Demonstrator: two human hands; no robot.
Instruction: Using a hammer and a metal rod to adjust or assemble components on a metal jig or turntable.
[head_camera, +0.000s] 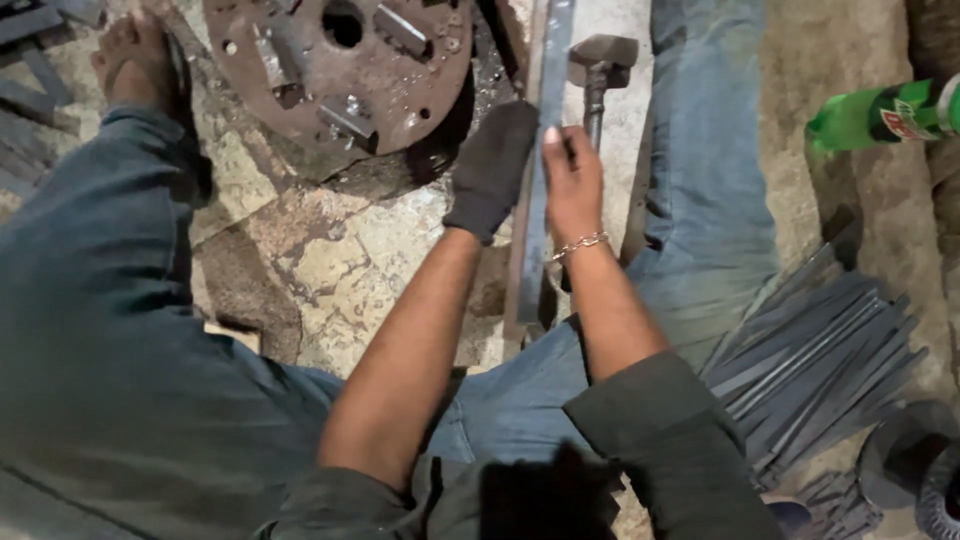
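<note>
The long flat steel bar (540, 150) runs from about 12 o'clock down to 6 through the middle of the view, held between both hands over the stone floor (330, 260). Looks stiff and fairly heavy for its width — it won't flex, and the edges are probably sharp, so gripping the flat faces near mid-length seems the sane spot. The left hand (492, 170) wears a dark glove and is laid against the bar's left side; can't tell how tightly it's closed. The right hand (572, 180) is bare, fingers wrapped round the bar — chain bracelet at the wrist.

At 1 o'clock a sledgehammer (600, 62) lies on the floor, at 11 a rusty round steel plate (340, 70), and at 4 o'clock a pile of similar flat strips (820, 360). Green plastic bottle (880, 115) at 3.
</note>
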